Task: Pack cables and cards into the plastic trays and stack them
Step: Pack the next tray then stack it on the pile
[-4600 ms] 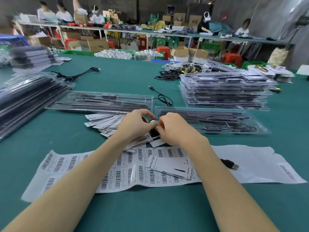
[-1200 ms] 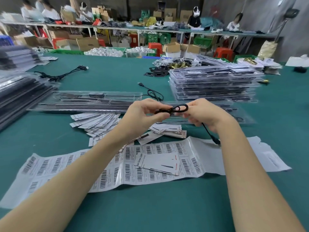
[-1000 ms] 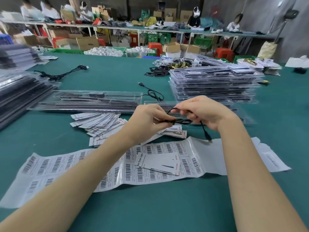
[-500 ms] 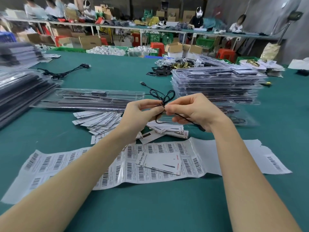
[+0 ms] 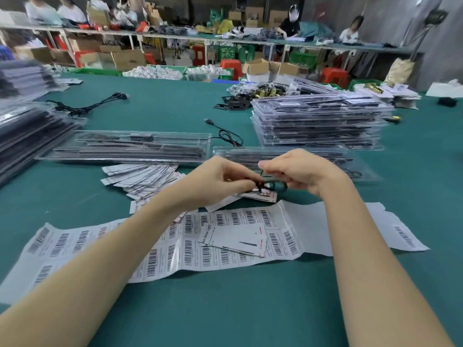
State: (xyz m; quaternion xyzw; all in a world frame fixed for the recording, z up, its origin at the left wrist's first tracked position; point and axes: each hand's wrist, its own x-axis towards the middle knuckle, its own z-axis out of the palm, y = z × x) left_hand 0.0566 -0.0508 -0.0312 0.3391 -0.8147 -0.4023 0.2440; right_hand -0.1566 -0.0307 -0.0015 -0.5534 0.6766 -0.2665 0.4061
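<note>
One green table (image 5: 250, 309) fills nearly the whole frame, running from the bottom edge up to the shelving at the top. At the left edge lies a slanted bank of dark stacked trays (image 5: 27, 136). Right of centre, in the upper half, stands a tall stack of packed clear trays (image 5: 318, 123). Across the lower middle spreads a long barcode label sheet (image 5: 155, 249), with a white printed card (image 5: 235, 239) lying on it. Left of centre a single clear tray (image 5: 130, 149) holds dark strips; a second clear tray (image 5: 355, 166) sits to its right, partly behind the hands. Just below the left tray fans a loose pile of cards (image 5: 142, 179). Between the two trays, higher up, a spare black USB cable (image 5: 225, 135) lies on the table, and another bundle of black cables (image 5: 87, 106) rests in the upper left.

At the centre of the frame both hands meet above the cards. The left hand (image 5: 215, 181) pinches a small black cable (image 5: 265, 182) with curled fingers, and the right hand (image 5: 300, 171) grips the same cable from the other side, thumb and fingers closed around its loops. The cable is held just above the table, in front of the right tray, and is blurred.
</note>
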